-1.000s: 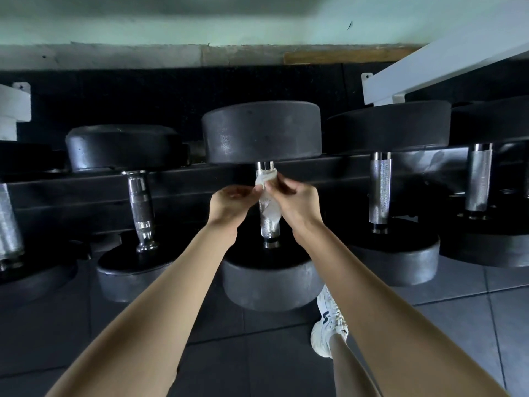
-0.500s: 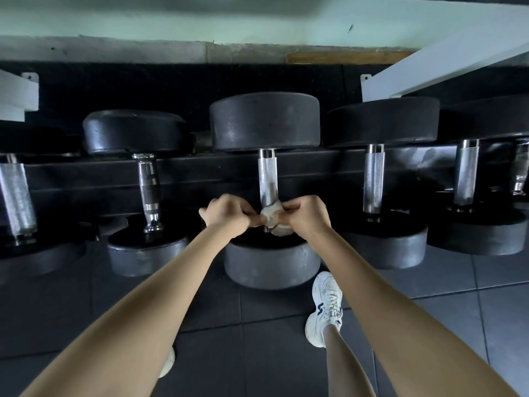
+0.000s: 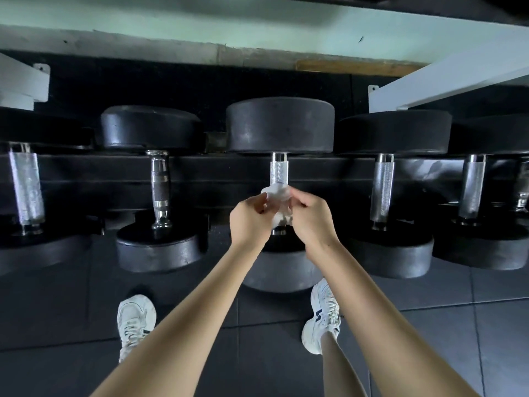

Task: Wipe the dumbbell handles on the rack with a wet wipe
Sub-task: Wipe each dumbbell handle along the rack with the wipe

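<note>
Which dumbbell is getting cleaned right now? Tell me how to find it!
Look at the long black rack against the wall with its row of dumbbells. Find the middle dumbbell, right in front of the person. It is the only one with a white wet wipe around its shiny handle, held by the left hand and right hand.

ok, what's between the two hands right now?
In the head view, the wet wipe wrapped around the middle dumbbell's handle lies between the left hand and right hand; both pinch it.
</note>
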The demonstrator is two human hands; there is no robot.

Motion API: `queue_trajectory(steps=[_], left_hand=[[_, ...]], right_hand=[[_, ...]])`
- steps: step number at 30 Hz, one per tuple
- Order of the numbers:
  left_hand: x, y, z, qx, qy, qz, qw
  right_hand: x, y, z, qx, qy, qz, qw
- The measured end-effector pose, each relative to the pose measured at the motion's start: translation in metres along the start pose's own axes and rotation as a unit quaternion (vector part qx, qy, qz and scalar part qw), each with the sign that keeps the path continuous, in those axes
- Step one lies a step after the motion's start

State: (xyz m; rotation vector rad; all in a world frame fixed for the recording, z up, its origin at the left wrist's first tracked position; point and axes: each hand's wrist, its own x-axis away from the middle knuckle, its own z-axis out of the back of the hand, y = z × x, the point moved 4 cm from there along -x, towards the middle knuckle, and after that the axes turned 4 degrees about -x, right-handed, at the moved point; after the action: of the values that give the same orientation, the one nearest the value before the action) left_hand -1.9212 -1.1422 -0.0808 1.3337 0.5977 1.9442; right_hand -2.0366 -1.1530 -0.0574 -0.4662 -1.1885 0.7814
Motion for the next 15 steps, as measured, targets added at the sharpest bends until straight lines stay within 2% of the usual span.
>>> queue_trajectory(steps=[3,8,12,15], left_hand=[[-0.003,-0.001,-0.011,0.074,-0.012,0.049,0.996],[-0.020,-0.002,-0.021,0.197,-0.025,0.096,0.975],[-0.029,-0.005,-0.026,0.287,-0.029,0.112,0.951],[-0.035,-0.006,-0.023,0.307,-0.043,0.094,0.946]], right_hand=[[-0.009,0.013,-0.002,-0.006,0.019,-0.011,1.000],[-0.019,0.022,-0.006,-0.153,0.014,-0.044,0.987],[-0.032,0.022,-0.011,-0.136,0.049,-0.023,0.989],[-0.041,0.024,-0.012,-0.133,0.027,-0.039,0.990]])
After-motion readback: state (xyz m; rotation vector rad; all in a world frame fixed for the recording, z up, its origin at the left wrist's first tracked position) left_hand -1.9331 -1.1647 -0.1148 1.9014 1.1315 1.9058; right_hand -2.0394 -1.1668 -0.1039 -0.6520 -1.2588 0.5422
